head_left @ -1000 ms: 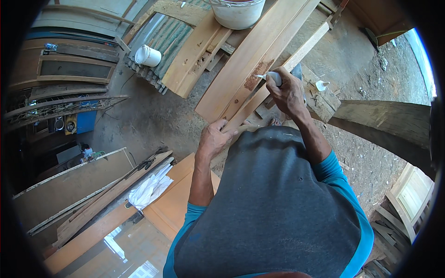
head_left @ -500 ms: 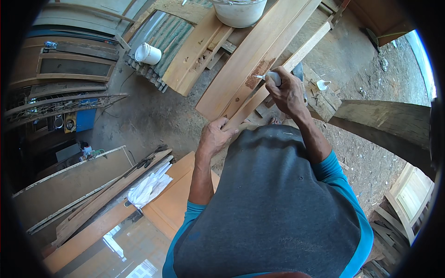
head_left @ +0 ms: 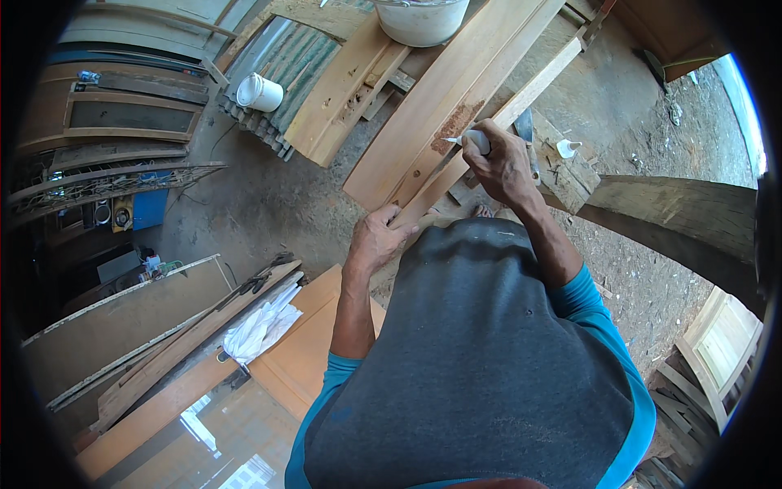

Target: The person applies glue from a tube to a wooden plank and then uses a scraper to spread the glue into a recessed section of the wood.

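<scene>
Head view: your right hand [head_left: 503, 161] held a white nozzle bottle [head_left: 478, 143] over the plank [head_left: 423, 114].
Your right forearm angled inward, the nozzle pointing left at a reddish-brown patch [head_left: 461, 121]; your left hand [head_left: 377, 239], forearm forward, was wrapped round the near end of a wooden strip [head_left: 432, 192]. A white bucket [head_left: 422, 24] stood beside the plank, a white pail [head_left: 260, 94] on corrugated sheets [head_left: 305, 61], a thick beam [head_left: 676, 213] at right.

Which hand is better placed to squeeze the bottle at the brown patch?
Right, probably: the right hand holds the bottle, pointed at the brown patch; the left hand grips the wooden strip.
</scene>
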Tool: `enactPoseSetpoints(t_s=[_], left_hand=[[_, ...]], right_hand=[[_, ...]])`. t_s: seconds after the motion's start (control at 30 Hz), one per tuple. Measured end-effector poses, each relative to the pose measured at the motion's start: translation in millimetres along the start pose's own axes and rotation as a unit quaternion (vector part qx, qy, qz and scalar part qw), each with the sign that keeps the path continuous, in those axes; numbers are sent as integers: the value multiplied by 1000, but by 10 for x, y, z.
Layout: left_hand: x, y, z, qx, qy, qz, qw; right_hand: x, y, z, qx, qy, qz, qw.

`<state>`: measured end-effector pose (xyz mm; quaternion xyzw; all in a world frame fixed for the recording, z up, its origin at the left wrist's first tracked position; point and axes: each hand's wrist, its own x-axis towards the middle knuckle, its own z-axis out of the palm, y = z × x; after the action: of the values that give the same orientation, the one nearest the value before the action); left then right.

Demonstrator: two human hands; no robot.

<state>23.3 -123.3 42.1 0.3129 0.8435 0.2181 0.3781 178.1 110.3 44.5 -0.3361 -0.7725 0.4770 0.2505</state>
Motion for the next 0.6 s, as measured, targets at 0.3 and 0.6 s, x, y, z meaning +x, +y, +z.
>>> enactPoseSetpoints(t_s=[0.3, 0.6], left_hand=[[-8, 33, -19, 1, -14, -27, 1000], [-21, 87, -40, 7, -14, -28, 999]], right_hand=[[27, 76, 18, -23, 11, 8, 1000], [43, 109, 33, -20, 18, -8, 1000]])
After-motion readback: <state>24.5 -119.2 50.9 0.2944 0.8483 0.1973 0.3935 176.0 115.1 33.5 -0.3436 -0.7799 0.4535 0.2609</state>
